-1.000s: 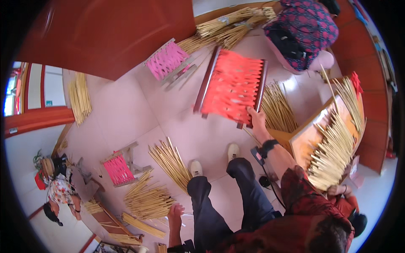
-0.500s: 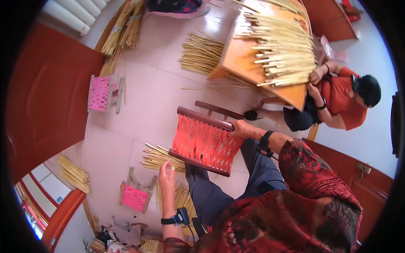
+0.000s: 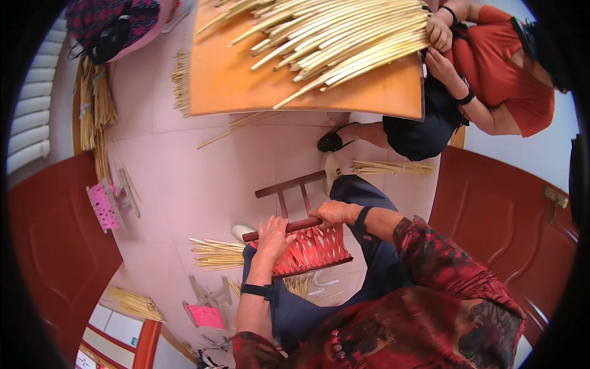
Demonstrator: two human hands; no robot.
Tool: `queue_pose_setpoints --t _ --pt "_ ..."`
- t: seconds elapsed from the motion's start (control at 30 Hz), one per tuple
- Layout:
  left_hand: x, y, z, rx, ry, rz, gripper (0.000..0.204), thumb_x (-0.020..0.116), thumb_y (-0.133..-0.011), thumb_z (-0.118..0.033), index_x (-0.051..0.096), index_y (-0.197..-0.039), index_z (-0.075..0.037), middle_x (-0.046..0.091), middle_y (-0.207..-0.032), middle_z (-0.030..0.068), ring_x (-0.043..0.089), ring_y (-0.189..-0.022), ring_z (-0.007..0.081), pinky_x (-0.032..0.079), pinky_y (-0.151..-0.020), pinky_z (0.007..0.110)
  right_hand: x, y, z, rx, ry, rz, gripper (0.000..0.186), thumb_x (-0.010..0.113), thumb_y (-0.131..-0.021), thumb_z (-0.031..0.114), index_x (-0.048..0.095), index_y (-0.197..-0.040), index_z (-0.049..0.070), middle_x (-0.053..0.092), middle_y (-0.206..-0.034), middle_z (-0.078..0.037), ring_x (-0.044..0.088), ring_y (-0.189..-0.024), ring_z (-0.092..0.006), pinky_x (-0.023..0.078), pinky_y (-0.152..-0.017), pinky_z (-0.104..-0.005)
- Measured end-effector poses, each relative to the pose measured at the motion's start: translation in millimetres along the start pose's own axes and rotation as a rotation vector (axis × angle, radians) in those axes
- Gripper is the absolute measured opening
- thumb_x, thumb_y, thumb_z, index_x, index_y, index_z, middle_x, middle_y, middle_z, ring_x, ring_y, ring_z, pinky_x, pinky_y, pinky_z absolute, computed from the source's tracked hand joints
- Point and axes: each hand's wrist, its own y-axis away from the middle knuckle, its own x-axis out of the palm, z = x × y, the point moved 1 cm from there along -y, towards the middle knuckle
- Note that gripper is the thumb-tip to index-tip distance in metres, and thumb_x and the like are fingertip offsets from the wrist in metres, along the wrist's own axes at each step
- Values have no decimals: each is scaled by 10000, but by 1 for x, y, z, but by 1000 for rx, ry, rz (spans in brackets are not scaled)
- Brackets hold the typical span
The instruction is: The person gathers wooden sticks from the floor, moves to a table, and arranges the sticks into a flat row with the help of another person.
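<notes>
In front of my legs is a folding stool [image 3: 310,251] with a dark wooden frame and a seat of woven red straps. Its seat is tilted, and a pair of legs with a crossbar [image 3: 290,184] juts out on the far side. My left hand [image 3: 273,238] closes over the left part of the far seat rail. Farther right, my right hand [image 3: 334,214] grips that same rail near its end, fingers wrapped round it. Part of the seat's left side is hidden behind my left hand and wrist.
Ahead stands an orange-brown table [image 3: 246,92] with many pale sticks [image 3: 344,43]. A person in an orange top [image 3: 491,74] handles them at the right. Pink-seated stools [image 3: 103,206] and stick bundles [image 3: 218,254] lie on the floor at left. Brown doors [image 3: 498,227] flank both sides.
My left hand, earlier apart from the stool, now holds its rail. The stool has turned and come closer to my legs. The view has swung, so the table looks nearer.
</notes>
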Motion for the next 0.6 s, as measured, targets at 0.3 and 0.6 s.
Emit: queue_pose_setpoints --t 0.3,0.6 --pt "66 -40 -1 -110 -64 273 488 578 -778 -246 406 -1209 -96 428 -1216 81 354 -1179 242 225 -965 550 26 -11 -51 78 -26 -46 411 651 -664 270 537 -1019 97 625 -766 -132 601 -770 -313 473 -650 -410" --pt "141 -35 7 -120 49 461 405 548 -794 -248 438 -1161 -117 532 -1078 93 502 -1028 293 320 -862 543 70 -34 -31 198 254 207 284 491 -796 307 641 -910 96 631 -890 -136 613 -836 -302 474 -661 -458"
